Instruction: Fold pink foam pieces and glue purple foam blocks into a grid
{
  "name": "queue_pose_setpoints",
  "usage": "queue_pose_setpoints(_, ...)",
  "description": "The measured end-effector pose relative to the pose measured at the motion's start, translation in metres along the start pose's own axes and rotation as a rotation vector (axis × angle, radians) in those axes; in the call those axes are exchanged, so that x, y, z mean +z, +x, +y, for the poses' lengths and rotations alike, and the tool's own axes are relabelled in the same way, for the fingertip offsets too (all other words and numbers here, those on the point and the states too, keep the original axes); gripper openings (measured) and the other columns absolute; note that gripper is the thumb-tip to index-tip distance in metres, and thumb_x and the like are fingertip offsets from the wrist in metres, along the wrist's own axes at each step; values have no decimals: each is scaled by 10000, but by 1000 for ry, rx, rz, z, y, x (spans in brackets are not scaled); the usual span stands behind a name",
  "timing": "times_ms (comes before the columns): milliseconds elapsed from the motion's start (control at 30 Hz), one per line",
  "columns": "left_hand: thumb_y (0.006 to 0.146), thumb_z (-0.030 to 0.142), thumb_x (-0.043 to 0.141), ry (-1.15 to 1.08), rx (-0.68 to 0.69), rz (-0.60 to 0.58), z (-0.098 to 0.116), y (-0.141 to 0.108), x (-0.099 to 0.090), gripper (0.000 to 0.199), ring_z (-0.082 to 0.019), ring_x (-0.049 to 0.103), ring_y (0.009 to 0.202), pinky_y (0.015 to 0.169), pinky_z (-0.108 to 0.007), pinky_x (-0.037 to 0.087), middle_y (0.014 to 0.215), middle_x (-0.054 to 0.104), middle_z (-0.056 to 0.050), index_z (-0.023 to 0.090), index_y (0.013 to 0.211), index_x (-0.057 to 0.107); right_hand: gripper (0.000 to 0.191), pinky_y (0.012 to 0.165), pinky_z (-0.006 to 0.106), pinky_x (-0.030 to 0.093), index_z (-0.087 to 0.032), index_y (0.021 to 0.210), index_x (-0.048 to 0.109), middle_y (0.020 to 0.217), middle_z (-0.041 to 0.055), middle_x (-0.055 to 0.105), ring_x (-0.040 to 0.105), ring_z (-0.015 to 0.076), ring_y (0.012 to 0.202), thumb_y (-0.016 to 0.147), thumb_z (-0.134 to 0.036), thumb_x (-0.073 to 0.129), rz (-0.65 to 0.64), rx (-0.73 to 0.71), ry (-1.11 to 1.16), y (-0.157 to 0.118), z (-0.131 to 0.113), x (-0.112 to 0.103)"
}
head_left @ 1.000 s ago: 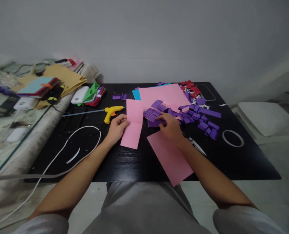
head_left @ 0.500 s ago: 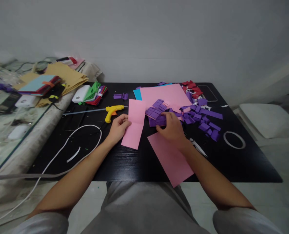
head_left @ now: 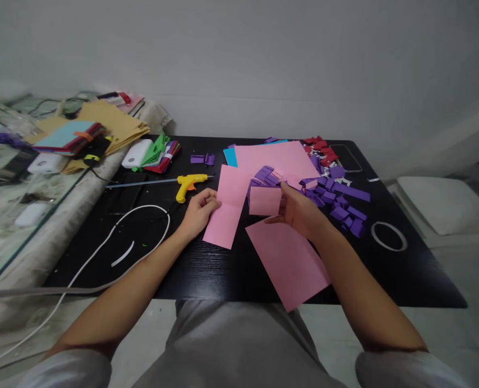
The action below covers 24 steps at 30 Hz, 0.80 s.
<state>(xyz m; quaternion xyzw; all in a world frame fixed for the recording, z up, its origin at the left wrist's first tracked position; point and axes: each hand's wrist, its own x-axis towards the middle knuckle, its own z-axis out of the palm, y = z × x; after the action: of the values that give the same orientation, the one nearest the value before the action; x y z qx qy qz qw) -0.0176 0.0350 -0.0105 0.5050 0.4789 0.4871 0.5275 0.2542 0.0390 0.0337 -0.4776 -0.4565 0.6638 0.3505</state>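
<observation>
Two pieces of pink paper are in hand: the left hand (head_left: 199,212) pinches the left edge of the creased strip (head_left: 228,211), close to its fold, and the right hand (head_left: 302,211) grips a small card (head_left: 264,201) just right of the strip. A light pinch by the fold should keep the strip from buckling; holding the card only by its edge should keep it flat. The glue gun (head_left: 189,185), left of the strip, points its tip close by, so paper is best kept clear.
</observation>
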Motion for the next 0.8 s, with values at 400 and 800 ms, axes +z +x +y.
queue_pose_setpoints(400,750,269,730,-31,9,45,-1,0,3,227,-95,394,503,527,-236,304,596,468,87,212,937,615,373,814,476,664,-231,1085,640,1069,84,775,751,286,953,797,-413,793,204,-264,-63,0,15,18)
queue_pose_setpoints(800,846,357,745,-27,66,-57,-9,-11,18,229,-124,598,604,605,-262,540,678,597,39,199,862,581,124,758,416,532,-265,892,447,896,79,625,630,266,840,946,-278,558,511,-797,-978,-8,26,64)
